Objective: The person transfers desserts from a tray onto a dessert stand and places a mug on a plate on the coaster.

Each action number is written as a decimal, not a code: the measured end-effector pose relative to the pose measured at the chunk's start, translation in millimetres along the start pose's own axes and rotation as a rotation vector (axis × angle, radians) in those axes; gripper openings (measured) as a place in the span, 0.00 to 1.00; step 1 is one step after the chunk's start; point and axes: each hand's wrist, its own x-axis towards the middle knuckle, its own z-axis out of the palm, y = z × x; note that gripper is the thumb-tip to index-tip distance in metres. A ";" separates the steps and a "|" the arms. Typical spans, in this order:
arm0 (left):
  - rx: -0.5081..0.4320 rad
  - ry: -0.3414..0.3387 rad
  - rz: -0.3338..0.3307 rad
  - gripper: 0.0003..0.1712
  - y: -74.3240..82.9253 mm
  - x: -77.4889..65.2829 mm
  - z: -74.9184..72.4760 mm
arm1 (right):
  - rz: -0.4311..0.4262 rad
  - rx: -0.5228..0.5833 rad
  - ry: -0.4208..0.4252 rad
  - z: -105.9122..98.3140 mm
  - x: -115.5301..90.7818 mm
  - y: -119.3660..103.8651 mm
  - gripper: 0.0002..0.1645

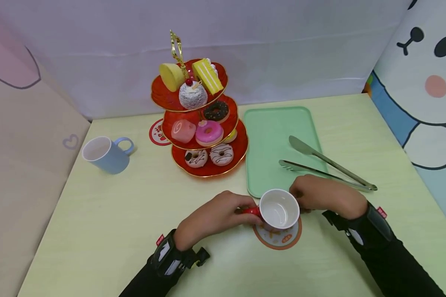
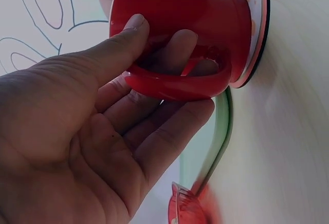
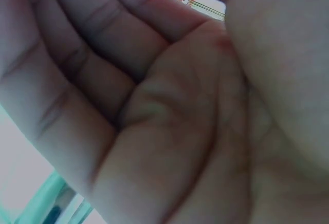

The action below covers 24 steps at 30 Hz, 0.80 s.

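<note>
A red mug (image 2: 180, 13) with a white inside stands upright over a round, orange-rimmed coaster (image 1: 276, 244). My left hand (image 1: 223, 210) holds it by the handle (image 2: 175, 86), with a finger through the loop and the thumb on top. On the mug's other side is my right hand (image 1: 317, 194), its fingertips right at the mug wall. In the right wrist view the palm and gently bent fingers (image 3: 77, 54) fill most of the picture, and the mug is hidden there.
A green tray (image 1: 271, 144) lies behind the mug, with metal tongs (image 1: 330, 163) across its right side. The three-tier red stand (image 1: 200, 171) of toy cakes and doughnuts rises beside it. A blue mug (image 1: 109, 156) stands at left; another coaster (image 1: 156, 134) is partly under the stand.
</note>
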 end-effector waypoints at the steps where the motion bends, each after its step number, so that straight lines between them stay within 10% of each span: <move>1: 0.002 0.001 0.004 0.08 -0.5 0.3 0.2 | -0.002 0.001 0.000 -0.1 -0.3 0.2 0.16; 24: -0.013 0.020 -0.026 0.08 -7.3 -8.1 -23.0 | -0.052 -0.055 0.123 -7.8 -6.7 -5.2 0.14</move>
